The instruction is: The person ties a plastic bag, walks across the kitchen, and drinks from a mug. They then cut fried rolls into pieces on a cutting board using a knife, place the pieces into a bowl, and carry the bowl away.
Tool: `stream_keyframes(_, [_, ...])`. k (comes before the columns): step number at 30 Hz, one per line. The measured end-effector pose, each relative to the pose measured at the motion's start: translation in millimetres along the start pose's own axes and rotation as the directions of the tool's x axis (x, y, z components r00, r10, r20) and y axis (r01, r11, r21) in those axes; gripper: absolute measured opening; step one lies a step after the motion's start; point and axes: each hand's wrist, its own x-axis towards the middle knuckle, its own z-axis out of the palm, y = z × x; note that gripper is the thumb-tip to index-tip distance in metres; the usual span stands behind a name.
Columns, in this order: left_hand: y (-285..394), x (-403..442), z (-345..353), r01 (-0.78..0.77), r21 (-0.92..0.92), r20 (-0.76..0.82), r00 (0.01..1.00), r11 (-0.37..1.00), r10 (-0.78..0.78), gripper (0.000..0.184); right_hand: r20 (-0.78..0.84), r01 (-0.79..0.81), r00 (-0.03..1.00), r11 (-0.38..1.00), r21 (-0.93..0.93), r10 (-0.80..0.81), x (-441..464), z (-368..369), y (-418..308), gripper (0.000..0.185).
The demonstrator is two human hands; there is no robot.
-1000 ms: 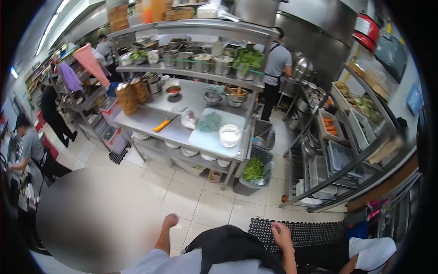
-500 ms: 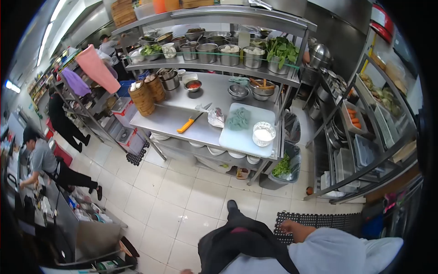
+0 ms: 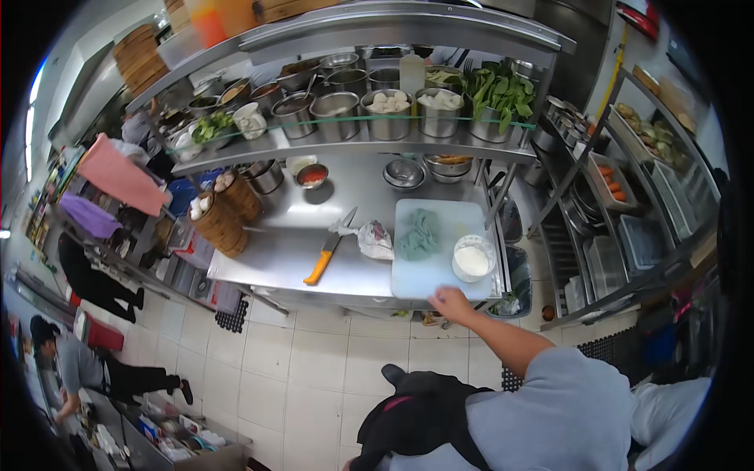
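I judge the work at the board barely begun: my right hand is at the near edge of the cutting board, fingers loosely curled, and I cannot tell whether they touch it or pinch anything; my left hand I cannot make out. The green cloth lies on the board beside the white-filled tub, both unheld. Farther back on the tabletop, a metal bowl holds red pieces; on the shelf, one pot holds white balls, another leafy greens
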Motion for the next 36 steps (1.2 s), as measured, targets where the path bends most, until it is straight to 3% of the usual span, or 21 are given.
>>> stream_keyframes(3, [47, 47, -25, -0.017, -0.12, -0.038, 0.999, 0.993, 0.013, 0.042, -0.272, 0.058, 0.959, 0.996, -0.07, -0.075, 114, 9, -12, 0.024])
stream_keyframes(4, [61, 65, -31, -0.022, -0.21, -0.049, 0.999, 0.977, 0.012, 0.044, -0.303, -0.113, 0.951, 0.981, -0.155, 0.061, 144, 15, -9, 0.025])
stream_keyframes(5, [83, 78, -39, -0.087, -0.094, -0.076, 0.994, 0.992, 0.08, 0.04, -0.342, -0.279, 0.92, 0.931, -0.234, 0.19, 165, 18, -4, 0.029])
stream_keyframes(9, [200, 119, -27, -0.267, 0.016, -0.053, 0.962, 0.964, 0.267, 0.028, -0.183, -0.462, 0.887, 0.817, -0.345, 0.424, 205, 21, 7, 0.03])
stream_keyframes(11, [268, 121, -7, -0.32, 0.044, 0.021, 0.948, 0.947, 0.319, 0.025, -0.289, -0.339, 0.916, 0.921, -0.193, 0.277, 202, 42, 25, 0.024])
stream_keyframes(13, [320, 131, 18, -0.273, 0.078, 0.138, 0.955, 0.959, 0.261, 0.027, -0.318, -0.358, 0.896, 0.928, -0.102, 0.31, 187, 48, 13, 0.019])
stream_keyframes(15, [371, 137, 50, -0.338, 0.169, 0.297, 0.913, 0.926, 0.28, 0.03, -0.337, -0.386, 0.87, 0.923, -0.011, 0.36, 162, 52, 0, 0.016])
stream_keyframes(17, [424, 136, 90, -0.404, 0.174, 0.477, 0.832, 0.898, 0.282, 0.035, -0.261, -0.245, 0.915, 0.938, 0.243, 0.307, 134, 51, -25, 0.014])
stream_keyframes(19, [468, 143, 133, -0.482, 0.139, 0.669, 0.69, 0.865, 0.277, 0.041, -0.222, -0.249, 0.915, 0.905, 0.345, 0.336, 111, 56, -49, 0.014])
stream_keyframes(20, [493, 132, 156, -0.419, 0.089, 0.704, 0.669, 0.904, 0.24, 0.045, -0.176, -0.233, 0.925, 0.868, 0.439, 0.338, 99, 61, -62, 0.015])
stream_keyframes(21, [518, 117, 179, -0.351, 0.045, 0.737, 0.643, 0.935, 0.206, 0.049, -0.183, -0.248, 0.916, 0.863, 0.441, 0.357, 88, 66, -76, 0.015])
stream_keyframes(23, [563, 82, 222, -0.073, -0.141, 0.794, 0.588, 0.987, 0.157, 0.047, -0.074, -0.04, 0.995, 0.936, 0.349, 0.07, 67, 75, -101, 0.015])
stream_keyframes(24, [571, 90, 240, -0.068, -0.128, 0.804, 0.577, 0.989, 0.144, 0.047, -0.083, -0.053, 0.993, 0.938, 0.343, 0.086, 57, 75, -109, 0.015])
stream_keyframes(26, [579, 113, 273, -0.018, -0.244, 0.867, 0.444, 0.97, 0.227, 0.039, -0.012, 0.096, 0.995, 0.978, 0.183, -0.096, 44, 71, -116, 0.017])
stream_keyframes(27, [580, 118, 280, -0.014, -0.24, 0.872, 0.436, 0.971, 0.222, 0.039, -0.016, 0.09, 0.996, 0.98, 0.177, -0.088, 40, 63, -113, 0.017])
stream_keyframes(29, [591, 110, 292, -0.074, -0.297, 0.854, 0.425, 0.952, 0.3, 0.033, -0.254, -0.12, 0.943, 0.932, 0.341, 0.214, 28, 38, -96, 0.018])
stream_keyframes(31, [605, 90, 289, -0.129, -0.328, 0.82, 0.452, 0.936, 0.35, 0.031, -0.466, -0.301, 0.764, 0.885, 0.355, 0.447, 18, 11, -56, 0.013])
stream_keyframes(33, [614, 89, 285, -0.198, -0.339, 0.784, 0.481, 0.92, 0.392, 0.031, -0.353, -0.327, 0.573, 0.601, 0.729, 0.74, -3, -19, -12, 0.012])
stream_keyframes(34, [616, 99, 284, -0.453, -0.338, 0.671, 0.498, 0.825, 0.549, 0.03, -0.346, -0.325, 0.567, 0.589, 0.74, 0.748, -8, -30, 1, 0.012])
stream_keyframes(35, [619, 109, 284, -0.678, -0.293, 0.551, 0.457, 0.674, 0.698, 0.029, -0.31, -0.345, 0.474, 0.498, 0.796, 0.824, -11, -41, 13, 0.015])
stream_keyframes(36, [623, 118, 284, -0.684, -0.285, 0.549, 0.457, 0.671, 0.7, 0.029, -0.266, -0.355, 0.383, 0.407, 0.842, 0.884, -10, -48, 24, 0.019])
